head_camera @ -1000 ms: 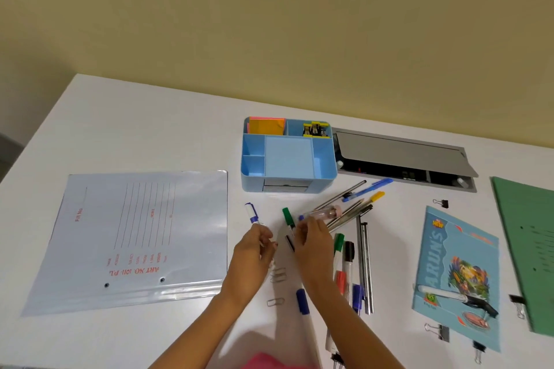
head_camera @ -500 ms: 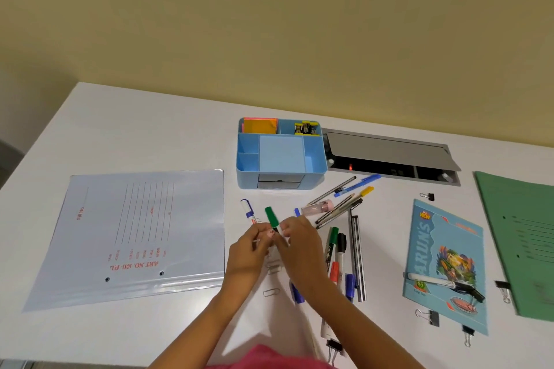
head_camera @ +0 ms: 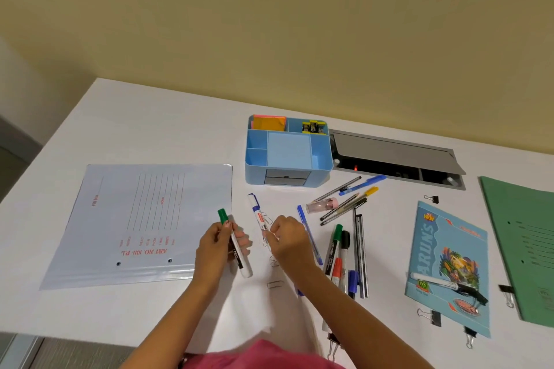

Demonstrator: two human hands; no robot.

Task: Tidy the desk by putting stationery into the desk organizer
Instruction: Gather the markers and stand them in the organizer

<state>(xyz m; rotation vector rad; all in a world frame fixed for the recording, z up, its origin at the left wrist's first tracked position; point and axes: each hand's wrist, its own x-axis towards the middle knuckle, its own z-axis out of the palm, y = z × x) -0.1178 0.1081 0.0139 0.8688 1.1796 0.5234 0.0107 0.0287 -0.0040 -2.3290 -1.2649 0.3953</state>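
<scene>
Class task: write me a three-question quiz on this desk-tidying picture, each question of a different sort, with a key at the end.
1. True or false: the left hand holds a green-capped marker.
2. What sits in the back left compartment of the blue desk organizer? A scissors; B orange sticky notes; C erasers.
3. Fill in: the black-capped marker on the right lies on a blue ___.
Key: 1 true; 2 B; 3 exercise book.
</scene>
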